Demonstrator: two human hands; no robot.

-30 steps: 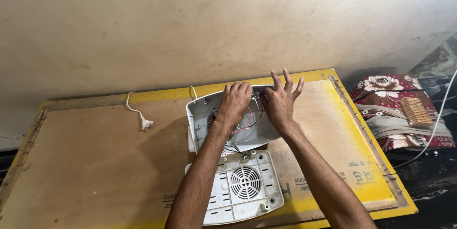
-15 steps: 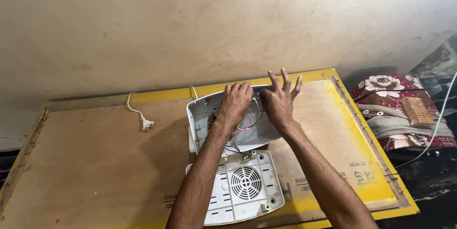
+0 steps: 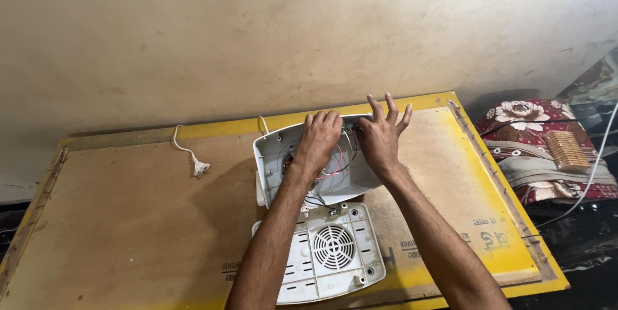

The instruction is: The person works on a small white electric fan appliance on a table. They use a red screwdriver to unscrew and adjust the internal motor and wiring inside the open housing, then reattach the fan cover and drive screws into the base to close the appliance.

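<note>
Both arms reach forward — left hand (image 3: 320, 135) curled knuckles-up, right hand (image 3: 380, 136) beside it, fingers splayed upward.

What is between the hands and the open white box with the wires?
Nothing visible. The left hand rests inside the opened white casing, over the red and black wires. The right hand touches its far rim, fingers spread. The vented white cover lies nearer, under the forearms, not between.
</note>
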